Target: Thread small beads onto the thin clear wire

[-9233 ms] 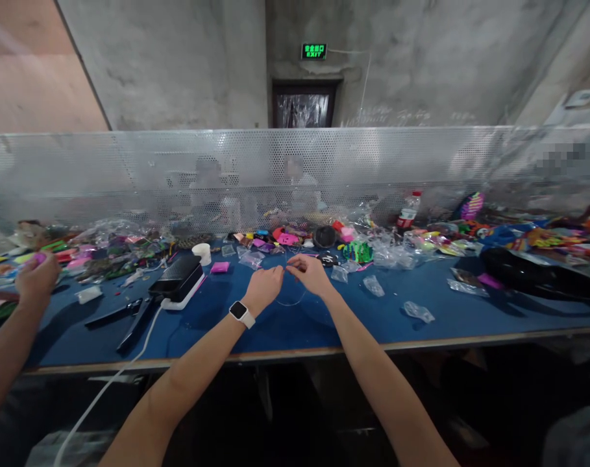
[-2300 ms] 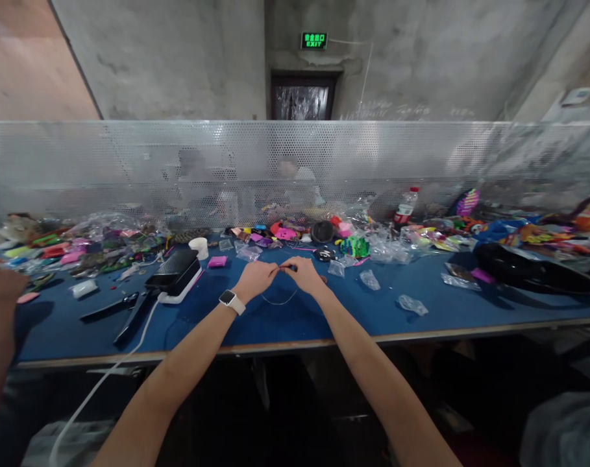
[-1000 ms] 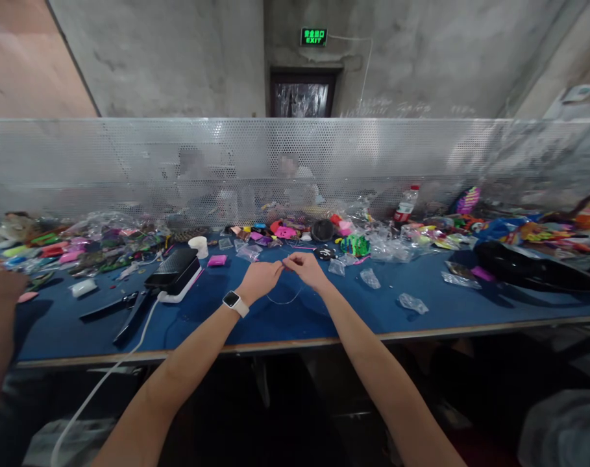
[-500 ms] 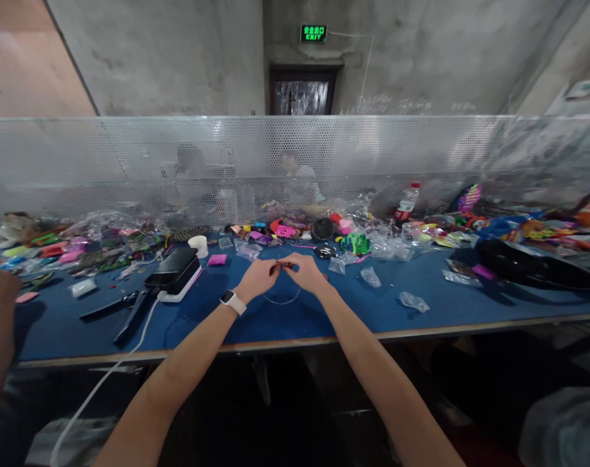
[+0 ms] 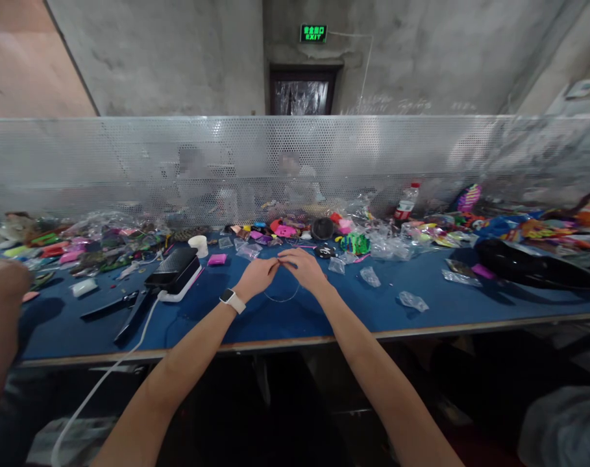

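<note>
My left hand [image 5: 258,276], with a pale-banded watch [image 5: 233,300] on its wrist, is closed in a pinch above the table. My right hand [image 5: 305,268] meets it at the fingertips, its fingers bent over the same spot. Below them hangs a thin, pale cord [image 5: 282,301] in a shallow curve, its two sides running up to my two hands. What sits between the fingertips is hidden.
A black-and-white box with a phone [image 5: 171,269] on it, black-handled pliers [image 5: 129,314] and a pink packet [image 5: 217,259] lie left. Plastic bags [image 5: 413,301] lie right. Colourful clutter and a bottle [image 5: 406,202] line the perforated screen [image 5: 396,149]. Another person's hand [image 5: 5,285] is far left.
My right hand's fingers have spread and lifted slightly, covering the small brownish piece that showed between my fingertips. My left hand has barely moved. The other person's hand has shifted slightly right and up.
</note>
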Demonstrator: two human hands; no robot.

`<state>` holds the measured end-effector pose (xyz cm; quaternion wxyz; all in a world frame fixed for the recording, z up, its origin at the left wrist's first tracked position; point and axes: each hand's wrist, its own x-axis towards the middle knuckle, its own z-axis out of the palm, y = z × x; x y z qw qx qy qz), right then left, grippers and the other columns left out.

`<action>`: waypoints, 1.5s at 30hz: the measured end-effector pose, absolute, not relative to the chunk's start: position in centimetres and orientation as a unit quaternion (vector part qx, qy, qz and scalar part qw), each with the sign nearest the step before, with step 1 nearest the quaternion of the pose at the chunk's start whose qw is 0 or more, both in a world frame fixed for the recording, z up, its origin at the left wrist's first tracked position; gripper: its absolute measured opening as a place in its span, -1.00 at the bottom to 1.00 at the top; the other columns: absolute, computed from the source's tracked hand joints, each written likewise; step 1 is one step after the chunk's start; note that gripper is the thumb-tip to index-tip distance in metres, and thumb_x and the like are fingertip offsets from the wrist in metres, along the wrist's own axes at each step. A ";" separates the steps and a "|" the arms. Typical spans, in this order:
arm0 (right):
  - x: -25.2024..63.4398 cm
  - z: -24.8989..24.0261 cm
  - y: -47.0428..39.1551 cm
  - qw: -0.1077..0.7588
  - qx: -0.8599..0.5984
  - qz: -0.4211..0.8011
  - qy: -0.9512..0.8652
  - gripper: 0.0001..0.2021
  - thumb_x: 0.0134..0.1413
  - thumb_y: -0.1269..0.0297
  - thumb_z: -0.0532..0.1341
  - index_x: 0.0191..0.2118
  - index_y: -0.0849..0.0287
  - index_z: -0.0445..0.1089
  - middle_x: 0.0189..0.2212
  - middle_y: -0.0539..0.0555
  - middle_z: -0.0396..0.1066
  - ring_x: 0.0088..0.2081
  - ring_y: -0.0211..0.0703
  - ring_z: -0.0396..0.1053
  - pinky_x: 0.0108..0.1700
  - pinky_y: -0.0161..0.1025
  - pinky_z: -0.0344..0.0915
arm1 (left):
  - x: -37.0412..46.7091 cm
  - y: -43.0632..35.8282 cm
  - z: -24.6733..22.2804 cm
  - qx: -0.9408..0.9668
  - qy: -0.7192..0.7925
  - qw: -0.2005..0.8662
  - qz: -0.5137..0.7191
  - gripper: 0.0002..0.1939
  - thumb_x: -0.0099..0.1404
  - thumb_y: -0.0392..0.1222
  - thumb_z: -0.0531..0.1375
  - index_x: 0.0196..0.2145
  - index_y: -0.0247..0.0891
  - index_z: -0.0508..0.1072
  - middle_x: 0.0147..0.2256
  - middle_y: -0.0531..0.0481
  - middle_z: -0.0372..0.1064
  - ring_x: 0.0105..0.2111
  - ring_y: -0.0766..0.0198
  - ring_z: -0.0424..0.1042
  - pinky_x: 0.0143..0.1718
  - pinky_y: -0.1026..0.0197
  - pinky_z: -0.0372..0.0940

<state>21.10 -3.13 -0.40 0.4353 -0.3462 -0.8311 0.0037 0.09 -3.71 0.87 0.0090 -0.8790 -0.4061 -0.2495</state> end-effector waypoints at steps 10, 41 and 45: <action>20.5 -0.5 -3.5 0.471 -0.400 0.196 -0.761 -0.85 0.25 0.26 0.25 -0.08 0.08 0.42 -0.28 0.05 0.62 -0.27 -0.07 0.55 -0.13 -0.14 0.40 | 0.2 -4.1 1.3 -0.876 -0.435 0.050 -0.201 -0.67 0.62 -0.15 0.00 -0.10 -0.24 0.56 -0.25 -0.17 0.60 -0.24 0.08 0.57 -0.22 0.16 0.25; 21.3 -0.4 -3.7 0.365 -0.389 0.116 -0.838 -0.60 0.06 0.30 0.51 -0.01 0.09 0.44 -0.22 0.03 0.58 -0.20 -0.08 0.50 -0.15 -0.20 0.33 | 0.3 -3.6 1.3 -0.860 -0.389 -0.125 -0.307 -0.78 0.50 -0.27 0.10 -0.32 -0.23 0.48 -0.36 -0.02 0.52 -0.41 0.24 0.40 -0.34 0.20 0.14; 21.4 0.2 -3.9 0.380 -0.385 0.144 -0.829 -0.81 0.22 0.22 0.41 -0.10 0.11 0.48 -0.20 0.07 0.62 -0.18 -0.07 0.54 -0.13 -0.20 0.36 | 0.2 -3.2 1.0 -0.862 -0.385 -0.119 -0.306 -0.78 0.51 -0.25 0.10 -0.27 -0.22 0.52 -0.34 -0.02 0.55 -0.37 0.21 0.45 -0.31 0.20 0.17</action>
